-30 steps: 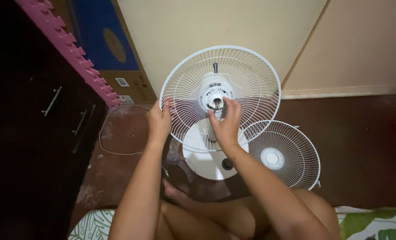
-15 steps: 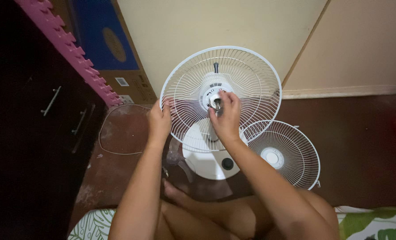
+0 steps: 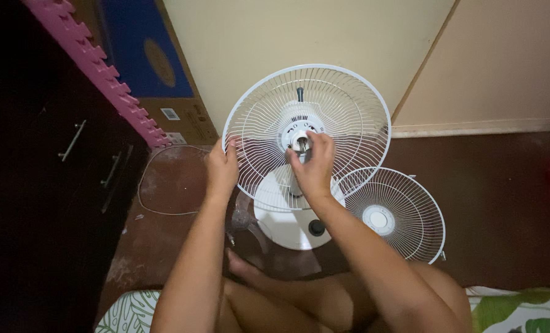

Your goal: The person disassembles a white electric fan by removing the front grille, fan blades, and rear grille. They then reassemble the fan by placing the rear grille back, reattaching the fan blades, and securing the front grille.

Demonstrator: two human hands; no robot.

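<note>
Head view, left hand (image 3: 221,168) gripping rear fan guard (image 3: 355,111) rim, right hand (image 3: 314,168) pinching hub, fingertips hiding it

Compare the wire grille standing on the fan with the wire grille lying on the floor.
The mounted grille stands upright on the fan's white base; the loose grille lies flat on the brown floor. The mounted grille looks larger in frame. The left hand grips the mounted grille's rim and the right hand works at its hub; neither hand touches the loose grille. Both are round, white and radially wired.
</note>
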